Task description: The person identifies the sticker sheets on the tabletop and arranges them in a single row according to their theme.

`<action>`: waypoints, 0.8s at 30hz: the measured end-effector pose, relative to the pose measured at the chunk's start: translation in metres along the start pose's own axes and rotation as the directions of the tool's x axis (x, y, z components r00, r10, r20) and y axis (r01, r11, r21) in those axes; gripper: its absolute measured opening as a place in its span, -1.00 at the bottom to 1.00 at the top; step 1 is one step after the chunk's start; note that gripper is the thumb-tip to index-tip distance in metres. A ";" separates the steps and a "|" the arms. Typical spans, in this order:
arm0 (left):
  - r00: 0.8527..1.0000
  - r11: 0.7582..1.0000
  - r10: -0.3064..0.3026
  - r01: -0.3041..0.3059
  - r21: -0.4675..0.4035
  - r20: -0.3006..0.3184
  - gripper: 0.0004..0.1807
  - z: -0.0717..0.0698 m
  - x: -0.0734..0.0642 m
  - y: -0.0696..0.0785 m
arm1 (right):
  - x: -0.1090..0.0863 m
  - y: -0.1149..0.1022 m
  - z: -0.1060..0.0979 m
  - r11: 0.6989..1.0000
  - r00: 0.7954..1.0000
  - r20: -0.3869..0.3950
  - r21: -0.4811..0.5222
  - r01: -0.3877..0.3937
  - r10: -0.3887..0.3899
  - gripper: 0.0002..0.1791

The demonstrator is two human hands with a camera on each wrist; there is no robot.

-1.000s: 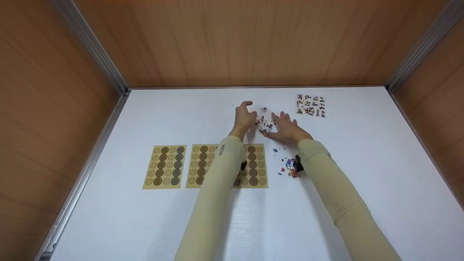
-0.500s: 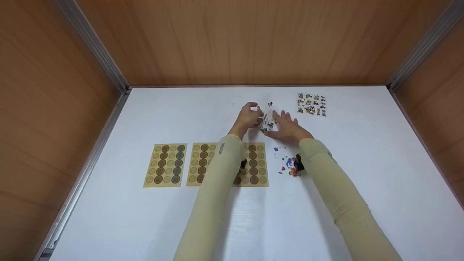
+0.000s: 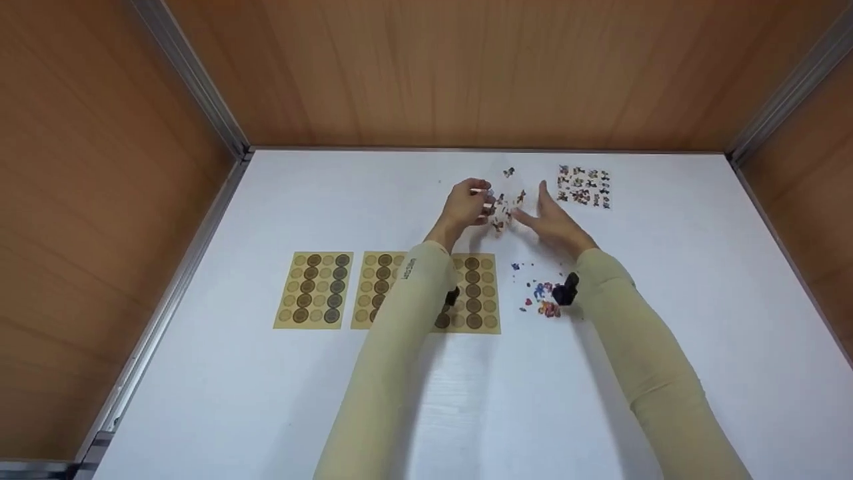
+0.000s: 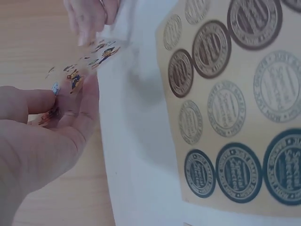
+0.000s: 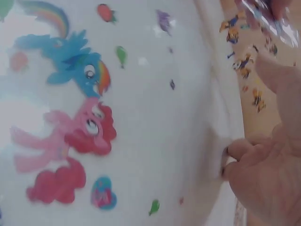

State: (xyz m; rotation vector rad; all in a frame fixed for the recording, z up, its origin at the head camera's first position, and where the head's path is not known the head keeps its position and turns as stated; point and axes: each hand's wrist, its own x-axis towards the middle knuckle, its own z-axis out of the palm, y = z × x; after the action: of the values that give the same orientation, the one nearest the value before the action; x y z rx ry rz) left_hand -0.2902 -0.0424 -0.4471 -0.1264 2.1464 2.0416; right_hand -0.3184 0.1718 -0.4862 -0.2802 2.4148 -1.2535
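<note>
My left hand (image 3: 461, 208) pinches a clear sticker sheet (image 3: 500, 215) printed with small cartoon figures. In the left wrist view its thumb lies over the near part of the sheet (image 4: 74, 81), with fingers beneath, and the film is bent. My right hand (image 3: 561, 225) is just right of the sheet, thumb and fingers spread apart. In the left wrist view, right-hand fingers (image 4: 89, 19) hang close to the sheet's far end. The right wrist view has the right hand (image 5: 263, 174) beside a shiny bit of film at the top corner.
Tan sheets of round seal stickers lie at left (image 3: 313, 290) and under the left forearm (image 3: 481, 293). Colourful pony stickers (image 3: 548, 293) lie near the right wrist. Another figure sticker sheet (image 3: 584, 187) is at the back right. A wooden wall (image 3: 426, 73) borders the white table (image 3: 426, 400).
The left hand has shifted right, curling its fingers onto the clear sheet and tilting it up. The right hand has moved right and opened away from the sheet.
</note>
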 end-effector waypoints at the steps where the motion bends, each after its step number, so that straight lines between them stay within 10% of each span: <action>1: 1.000 1.000 0.007 -0.007 -0.011 0.015 -0.71 0.002 -0.001 0.003 | -0.002 0.002 -0.005 0.999 1.000 -0.006 0.053 -0.015 0.015 0.19; 5: 0.998 0.997 0.035 -0.031 -0.073 0.058 -0.70 0.012 -0.010 0.014 | -0.013 0.006 -0.016 0.935 1.000 -0.004 0.353 -0.024 0.027 0.04; 9: 0.998 0.984 0.049 -0.041 -0.174 0.045 -0.72 0.025 -0.020 0.020 | -0.028 0.004 -0.021 0.747 1.000 -0.012 0.664 0.028 -0.028 -0.12; 12: 0.997 0.964 0.063 -0.052 -0.259 0.033 -0.75 0.040 -0.029 0.020 | -0.042 0.002 -0.027 0.636 0.998 -0.033 0.769 0.062 -0.057 -0.20; 15: 0.997 0.948 0.075 -0.061 -0.314 0.033 -0.77 0.056 -0.036 0.017 | -0.057 0.002 -0.037 0.591 0.996 -0.062 0.802 0.089 -0.066 -0.25; 18: 0.996 0.948 0.075 -0.056 -0.314 0.050 -0.77 0.070 -0.044 0.010 | -0.072 0.004 -0.047 0.605 0.994 -0.085 0.788 0.110 -0.071 -0.27; 24: 0.985 0.988 0.094 -0.075 -0.134 0.144 -0.68 0.090 -0.061 -0.005 | -0.103 0.012 -0.063 0.803 0.979 -0.129 0.560 0.203 -0.158 -0.26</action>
State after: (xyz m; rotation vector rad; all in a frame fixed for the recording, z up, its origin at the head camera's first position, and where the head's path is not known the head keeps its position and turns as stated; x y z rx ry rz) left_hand -0.2232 0.0438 -0.4445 0.1002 1.9636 2.1606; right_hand -0.2535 0.2616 -0.4375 -0.2883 1.9700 -2.0375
